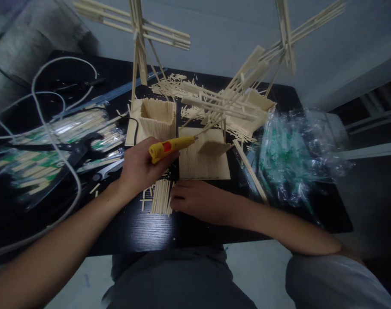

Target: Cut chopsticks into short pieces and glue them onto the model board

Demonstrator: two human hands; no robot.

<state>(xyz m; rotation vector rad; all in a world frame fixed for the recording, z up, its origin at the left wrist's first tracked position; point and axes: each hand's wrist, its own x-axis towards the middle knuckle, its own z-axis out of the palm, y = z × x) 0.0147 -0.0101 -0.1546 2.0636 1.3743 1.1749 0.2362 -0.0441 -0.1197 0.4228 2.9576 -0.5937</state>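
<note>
My left hand (140, 165) is closed around a yellow hot glue gun (174, 147), its tip pointing right over a flat panel of wooden sticks (190, 161). A small wooden piece (214, 148) stands tilted up on that panel. My right hand (195, 199) rests on the table just in front of the panel. Its fingers are curled at the right edge of a row of short wooden sticks (161, 196); whatever is between the fingertips is hidden. Behind my left hand stands an open box of upright sticks (158, 118) on a wooden base.
Windmill-like stick frames (139, 32) rise at the back. Loose stick pieces (172, 86) litter the black table (143, 236). Bagged sticks (63, 137), a white cable (62, 150) and a black tool (77, 150) lie left; clear plastic bags (285, 150) lie right.
</note>
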